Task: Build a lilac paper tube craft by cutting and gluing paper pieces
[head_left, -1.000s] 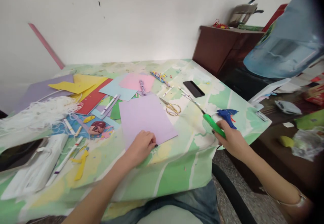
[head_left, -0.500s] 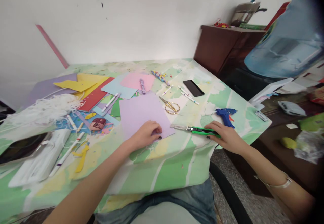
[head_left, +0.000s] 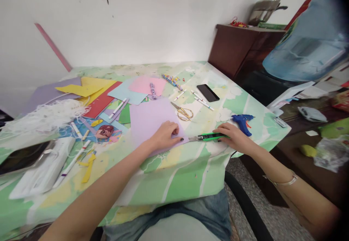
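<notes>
Near the desk's front edge, the left hand (head_left: 166, 135) is pressing flat, fingers spread, on the lilac paper sheet (head_left: 152, 119), covering its near right corner. Beside it, the right hand (head_left: 231, 136) is resting loosely curled over the green utility knife (head_left: 207, 137), hiding its rear end; the blade tip is touching the sheet's edge. Farther back are lying gold scissors (head_left: 183, 112), a blue glue gun (head_left: 242, 120) and a black phone (head_left: 208, 92).

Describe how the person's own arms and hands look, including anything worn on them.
Both forearms are bare, with no sleeves showing. The left hand has dark-painted fingernails, and so does the right hand. A thin silver metal bangle circles the right wrist. No rings, watch or gloves are visible.
</notes>
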### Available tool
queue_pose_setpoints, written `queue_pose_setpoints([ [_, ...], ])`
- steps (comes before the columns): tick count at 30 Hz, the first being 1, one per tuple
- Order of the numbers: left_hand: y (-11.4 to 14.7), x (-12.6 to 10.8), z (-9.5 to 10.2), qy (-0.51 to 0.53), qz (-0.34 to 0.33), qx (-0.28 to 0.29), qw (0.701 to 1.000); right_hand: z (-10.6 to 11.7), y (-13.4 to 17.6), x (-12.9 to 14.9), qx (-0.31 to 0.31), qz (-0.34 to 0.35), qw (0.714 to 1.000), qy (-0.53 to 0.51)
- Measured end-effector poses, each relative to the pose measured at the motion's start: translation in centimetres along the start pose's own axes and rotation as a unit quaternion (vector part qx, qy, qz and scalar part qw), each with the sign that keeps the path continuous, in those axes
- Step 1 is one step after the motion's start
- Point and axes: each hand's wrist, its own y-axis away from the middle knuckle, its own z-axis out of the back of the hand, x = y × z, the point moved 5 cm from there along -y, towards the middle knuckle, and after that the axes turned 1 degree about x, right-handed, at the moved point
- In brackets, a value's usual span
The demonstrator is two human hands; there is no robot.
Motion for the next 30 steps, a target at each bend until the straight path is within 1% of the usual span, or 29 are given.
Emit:
queue_pose_setpoints([
  [5,-0.7,0.0,-0.7,-0.054,-0.038,0.019,0.998,0.3,0.6,-0.5,-0.013,0.011,1.0,-0.006],
  [9,-0.5,0.0,-0.8,-0.07,-0.042,0.028,0.996,0.4,1.2,-1.2,-0.02,0.011,1.0,-0.001],
  [16,-0.7,0.3,-1.1,-0.051,-0.029,0.035,0.998,0.4,1.0,-1.4,-0.027,0.02,0.999,-0.017],
  [25,-0.8,0.4,-1.1,-0.047,-0.034,0.019,0.998,0.2,0.3,-0.9,-0.007,0.017,1.0,-0.018],
  [30,-0.8,0.4,-1.1,-0.047,-0.035,0.02,0.998,0.4,0.5,-1.6,-0.015,0.023,1.0,-0.015],
])
